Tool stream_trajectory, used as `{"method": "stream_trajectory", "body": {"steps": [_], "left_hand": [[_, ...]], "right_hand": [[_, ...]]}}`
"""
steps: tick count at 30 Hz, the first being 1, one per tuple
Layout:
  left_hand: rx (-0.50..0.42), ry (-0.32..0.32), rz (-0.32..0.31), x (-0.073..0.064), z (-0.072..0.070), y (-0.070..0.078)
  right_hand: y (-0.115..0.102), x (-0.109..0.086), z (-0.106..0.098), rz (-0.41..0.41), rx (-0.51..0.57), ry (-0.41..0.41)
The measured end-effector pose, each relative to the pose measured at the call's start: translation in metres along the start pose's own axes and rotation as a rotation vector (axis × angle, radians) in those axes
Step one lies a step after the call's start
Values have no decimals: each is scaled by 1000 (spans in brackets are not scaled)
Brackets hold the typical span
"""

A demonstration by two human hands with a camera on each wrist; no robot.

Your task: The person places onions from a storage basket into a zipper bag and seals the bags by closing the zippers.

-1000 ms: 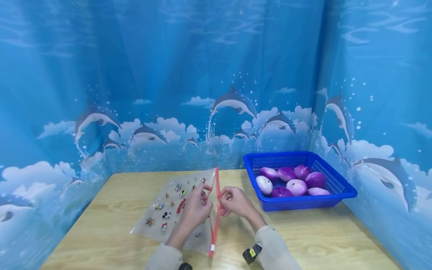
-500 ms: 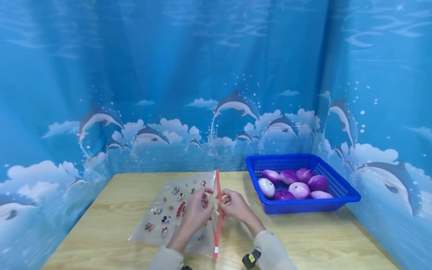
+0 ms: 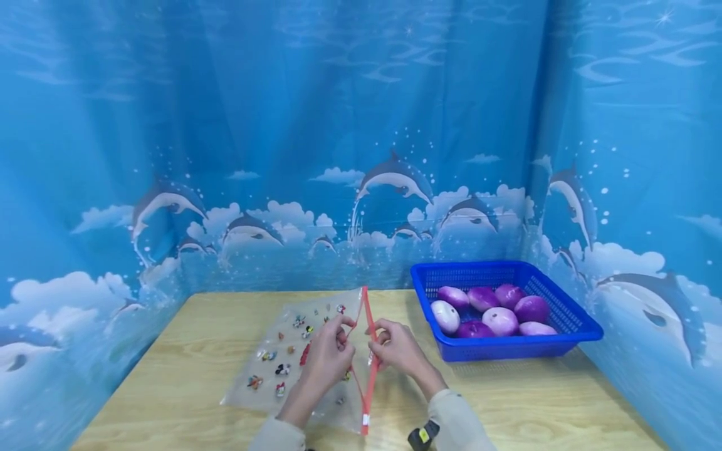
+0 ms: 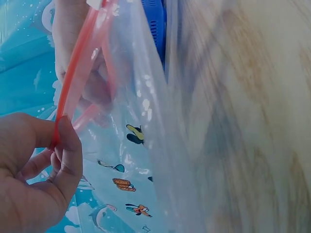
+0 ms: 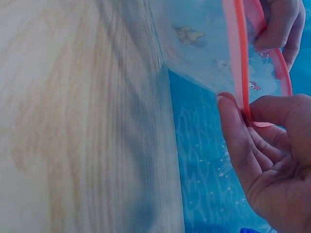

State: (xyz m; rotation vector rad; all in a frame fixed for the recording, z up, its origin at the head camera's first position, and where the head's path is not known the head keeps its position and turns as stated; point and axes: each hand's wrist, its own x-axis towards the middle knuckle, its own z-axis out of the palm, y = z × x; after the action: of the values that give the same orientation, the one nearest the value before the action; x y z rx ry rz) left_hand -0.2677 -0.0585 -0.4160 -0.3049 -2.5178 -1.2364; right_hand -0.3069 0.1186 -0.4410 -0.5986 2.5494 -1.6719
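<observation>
A clear zip bag [image 3: 265, 376] printed with small cartoon figures lies on the table, its red-edged mouth [image 3: 370, 376] facing right and spread apart. My left hand [image 3: 324, 357] pinches the near-left red edge between thumb and fingers; the left wrist view shows that red strip [image 4: 70, 82] in its grip. With thumb and forefinger my right hand [image 3: 402, 352] pinches the opposite edge, and the right wrist view shows the red strip [image 5: 241, 63] running into those fingers [image 5: 233, 131]. A white slider [image 3: 366, 419] sits at the mouth's near end.
Right of the hands stands a blue plastic basket [image 3: 519, 351] holding several purple and whitish onions [image 3: 500, 321]. The light wood table [image 3: 186, 351] reaches back to a blue curtain [image 3: 282, 125] printed with dolphins, which also hangs at both sides.
The two red edges of the bag's mouth have been pulled farther apart, the right hand moving slightly right with its edge. The left hand stays nearly in place.
</observation>
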Motion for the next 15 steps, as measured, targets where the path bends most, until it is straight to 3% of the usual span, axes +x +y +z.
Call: {"method": "stream_trajectory", "body": {"steps": [9,15], "left_hand": [[50,76,11,4,-20,10],[83,219,113,5,-48,18]], "right_hand": [[1,-1,1,12,-22,-17],[6,-2,-2,38,-74,-28]]}}
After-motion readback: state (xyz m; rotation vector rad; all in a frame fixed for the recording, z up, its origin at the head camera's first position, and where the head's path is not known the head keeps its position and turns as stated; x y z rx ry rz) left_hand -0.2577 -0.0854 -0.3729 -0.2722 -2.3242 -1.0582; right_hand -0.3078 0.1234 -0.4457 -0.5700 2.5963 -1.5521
